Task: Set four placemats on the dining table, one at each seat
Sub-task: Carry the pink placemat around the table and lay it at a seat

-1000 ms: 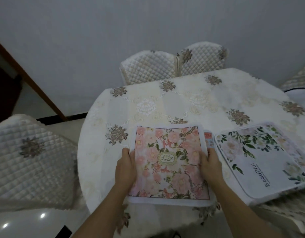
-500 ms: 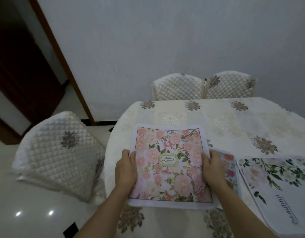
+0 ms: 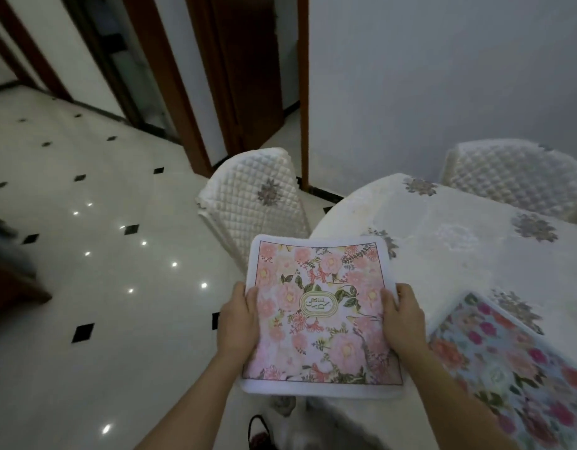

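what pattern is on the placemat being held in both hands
Pink flowers with green leaves, white border and an oval label in the middle, on the placemat; the head view shows it.

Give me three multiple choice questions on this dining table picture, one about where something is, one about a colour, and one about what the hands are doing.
1. Where does the blue floral placemat lie?
A. On the table, to the right of the pink placemat
B. On the floor
C. Over a chair back

2. What colour leads on the placemat held in the hands?
A. Dark green
B. Pink
C. Black

3. How is the pink placemat held?
A. By one hand only
B. Not at all, it lies untouched
C. By both hands, one on each side edge

Answers:
1 A, it lies flat on the tablecloth at lower right.
2 B, pink flowers fill its printed field.
3 C, the left hand and right hand each grip a side edge.
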